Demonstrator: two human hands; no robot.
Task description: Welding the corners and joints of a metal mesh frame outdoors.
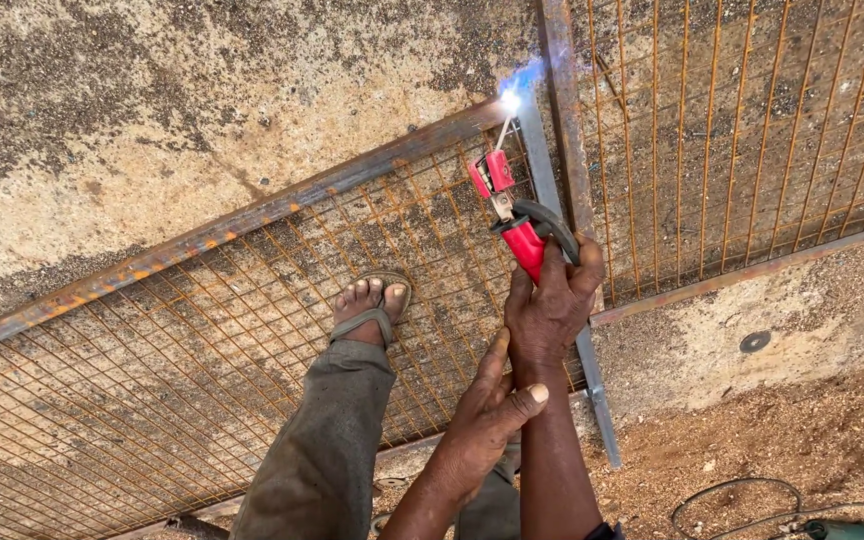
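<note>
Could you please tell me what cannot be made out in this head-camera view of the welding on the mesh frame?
- The joint under the arc: washed out by glare.
- The right hand grips the red electrode holder; its palm side is hidden.
- The left hand braces the right wrist; its fingertips are hidden behind it.
- The green tool and cable: cut off by the bottom edge.
- The second foot: hidden beneath the arms.
</note>
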